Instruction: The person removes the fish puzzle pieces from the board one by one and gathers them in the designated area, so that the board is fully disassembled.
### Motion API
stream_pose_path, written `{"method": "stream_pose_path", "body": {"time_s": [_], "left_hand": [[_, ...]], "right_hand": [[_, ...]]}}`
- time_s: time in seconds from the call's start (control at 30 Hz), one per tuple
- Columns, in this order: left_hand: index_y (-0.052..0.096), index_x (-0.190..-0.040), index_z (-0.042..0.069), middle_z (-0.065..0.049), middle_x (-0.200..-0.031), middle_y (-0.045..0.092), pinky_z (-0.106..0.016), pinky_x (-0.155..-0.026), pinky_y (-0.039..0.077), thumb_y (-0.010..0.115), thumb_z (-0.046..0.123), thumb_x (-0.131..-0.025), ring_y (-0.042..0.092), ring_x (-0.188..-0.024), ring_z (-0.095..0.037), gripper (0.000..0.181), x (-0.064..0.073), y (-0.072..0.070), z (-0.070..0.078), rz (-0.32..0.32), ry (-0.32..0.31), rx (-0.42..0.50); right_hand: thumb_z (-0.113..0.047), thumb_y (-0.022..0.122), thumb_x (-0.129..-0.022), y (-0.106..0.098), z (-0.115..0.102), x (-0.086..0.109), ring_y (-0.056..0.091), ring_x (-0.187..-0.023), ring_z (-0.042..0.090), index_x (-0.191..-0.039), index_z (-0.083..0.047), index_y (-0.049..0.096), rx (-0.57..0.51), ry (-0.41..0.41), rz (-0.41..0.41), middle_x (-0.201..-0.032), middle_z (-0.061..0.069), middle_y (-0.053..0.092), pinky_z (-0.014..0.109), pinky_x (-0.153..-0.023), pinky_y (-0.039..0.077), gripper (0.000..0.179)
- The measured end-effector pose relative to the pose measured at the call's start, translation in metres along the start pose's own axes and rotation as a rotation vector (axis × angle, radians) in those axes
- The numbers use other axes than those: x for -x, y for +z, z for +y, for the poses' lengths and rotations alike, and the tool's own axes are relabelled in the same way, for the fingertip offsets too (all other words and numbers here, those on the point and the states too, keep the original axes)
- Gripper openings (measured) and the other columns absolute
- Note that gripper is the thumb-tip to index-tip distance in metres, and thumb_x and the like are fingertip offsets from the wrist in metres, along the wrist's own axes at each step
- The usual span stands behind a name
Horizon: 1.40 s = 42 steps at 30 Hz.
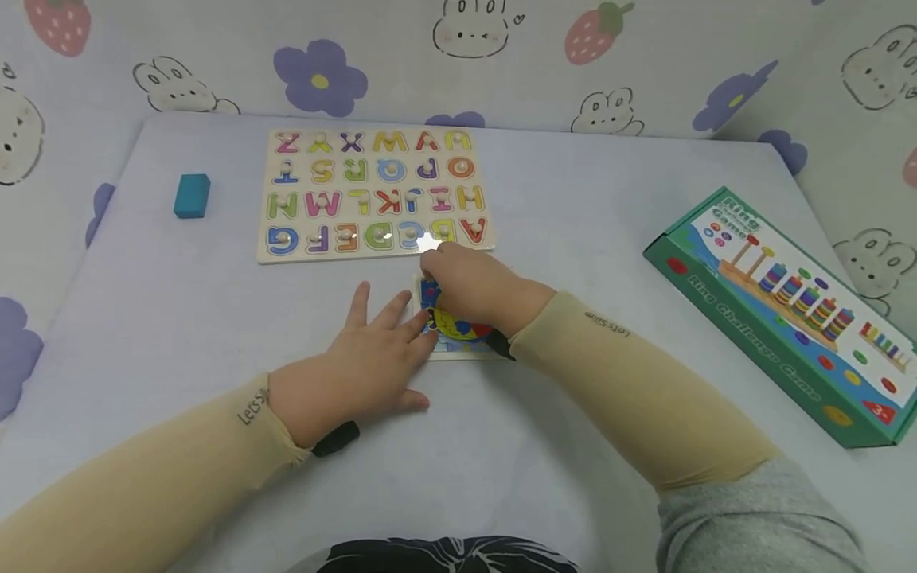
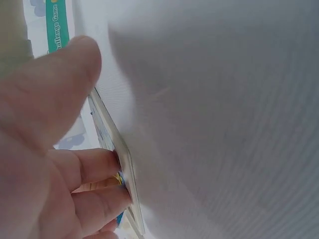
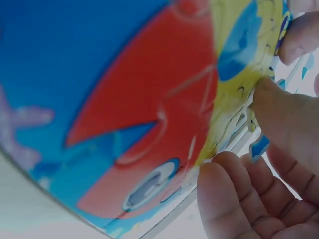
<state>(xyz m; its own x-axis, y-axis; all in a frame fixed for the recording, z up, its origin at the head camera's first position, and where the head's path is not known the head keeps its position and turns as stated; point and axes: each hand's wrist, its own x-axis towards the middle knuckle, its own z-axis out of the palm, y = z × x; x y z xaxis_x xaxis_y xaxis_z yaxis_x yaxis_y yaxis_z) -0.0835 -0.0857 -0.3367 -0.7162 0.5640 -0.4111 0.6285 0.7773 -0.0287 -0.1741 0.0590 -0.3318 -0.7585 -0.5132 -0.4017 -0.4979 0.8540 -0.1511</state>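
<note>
A small jigsaw puzzle (image 1: 466,328) with a yellow and red fish on blue lies in front of me, partly hidden under both hands. My left hand (image 1: 365,362) lies palm down with fingers spread, its fingertips on the puzzle's left side. In the left wrist view, two fingers rest at the edge of the puzzle board (image 2: 115,132). My right hand (image 1: 476,286) is curled over the puzzle's upper part. Its thumb and fingers pinch a small puzzle piece (image 3: 259,148) with a blue face, beside the fish picture (image 3: 184,94) in the right wrist view.
Just beyond the puzzle lies a wooden alphabet board (image 1: 372,211) with knobbed letters, upside down to me. A teal block (image 1: 192,196) sits at the far left. The green Ring Challenge Game box (image 1: 781,318) lies at an angle on the right. Patterned cloth (image 1: 401,72) hangs behind.
</note>
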Motion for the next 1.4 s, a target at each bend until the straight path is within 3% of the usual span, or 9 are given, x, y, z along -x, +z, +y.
{"method": "stream_pose_path", "body": {"time_s": [0.33, 0.43, 0.7, 0.87, 0.97, 1.4], "left_hand": [[0.037, -0.150, 0.021, -0.004, -0.158, 0.031, -0.073, -0.110, 0.002, 0.056, 0.067, -0.085, 0.017, -0.148, -0.035, 0.082, 0.000, -0.002, -0.001, -0.012, 0.002, 0.006], [0.037, -0.150, 0.021, -0.004, -0.158, 0.031, -0.073, -0.110, 0.002, 0.056, 0.066, -0.085, 0.018, -0.148, -0.035, 0.081, -0.001, -0.001, 0.000, -0.014, 0.003, 0.006], [0.038, -0.149, 0.020, -0.005, -0.158, 0.033, -0.072, -0.111, -0.001, 0.059, 0.066, -0.084, 0.017, -0.148, -0.035, 0.082, -0.004, 0.000, 0.003, 0.003, 0.006, 0.015], [0.038, -0.149, 0.019, -0.006, -0.157, 0.033, -0.072, -0.111, -0.003, 0.060, 0.066, -0.083, 0.020, -0.148, -0.035, 0.084, -0.003, 0.001, 0.003, 0.008, -0.011, 0.014], [0.039, -0.149, 0.019, -0.007, -0.157, 0.033, -0.072, -0.111, -0.002, 0.060, 0.066, -0.083, 0.023, -0.147, -0.034, 0.084, -0.002, 0.002, 0.003, 0.015, -0.016, 0.007], [0.039, -0.149, 0.018, -0.008, -0.157, 0.034, -0.072, -0.111, -0.002, 0.061, 0.064, -0.083, 0.028, -0.145, -0.034, 0.083, -0.002, 0.001, 0.005, 0.019, -0.015, 0.018]], "right_hand": [[-0.021, 0.060, -0.096, -0.005, 0.002, -0.007, 0.058, -0.102, 0.019, -0.124, -0.010, 0.059, 0.163, -0.119, -0.083, -0.117, 0.006, 0.061, 0.034, -0.100, 0.049, 0.030], [-0.021, 0.059, -0.095, -0.008, 0.003, -0.004, 0.058, -0.100, 0.019, -0.124, -0.010, 0.059, 0.174, -0.129, -0.076, -0.116, 0.005, 0.061, 0.034, -0.099, 0.050, 0.031], [-0.025, 0.068, -0.089, -0.021, 0.045, 0.026, 0.055, -0.105, 0.020, -0.125, -0.010, 0.062, 0.027, 0.001, 0.084, -0.118, 0.006, 0.061, 0.035, -0.102, 0.047, 0.039], [-0.021, 0.069, -0.087, -0.010, 0.076, 0.039, 0.056, -0.098, 0.020, -0.120, -0.010, 0.065, 0.005, 0.068, 0.057, -0.112, 0.005, 0.061, 0.034, -0.093, 0.051, 0.034], [-0.018, 0.068, -0.087, 0.000, 0.088, 0.040, 0.056, -0.097, 0.021, -0.118, -0.011, 0.066, 0.006, 0.065, 0.027, -0.111, 0.005, 0.061, 0.035, -0.092, 0.051, 0.031], [-0.013, 0.064, -0.089, 0.010, 0.097, 0.043, 0.055, -0.100, 0.022, -0.121, -0.009, 0.064, -0.002, 0.035, 0.014, -0.111, 0.006, 0.061, 0.037, -0.096, 0.049, 0.032]]}}
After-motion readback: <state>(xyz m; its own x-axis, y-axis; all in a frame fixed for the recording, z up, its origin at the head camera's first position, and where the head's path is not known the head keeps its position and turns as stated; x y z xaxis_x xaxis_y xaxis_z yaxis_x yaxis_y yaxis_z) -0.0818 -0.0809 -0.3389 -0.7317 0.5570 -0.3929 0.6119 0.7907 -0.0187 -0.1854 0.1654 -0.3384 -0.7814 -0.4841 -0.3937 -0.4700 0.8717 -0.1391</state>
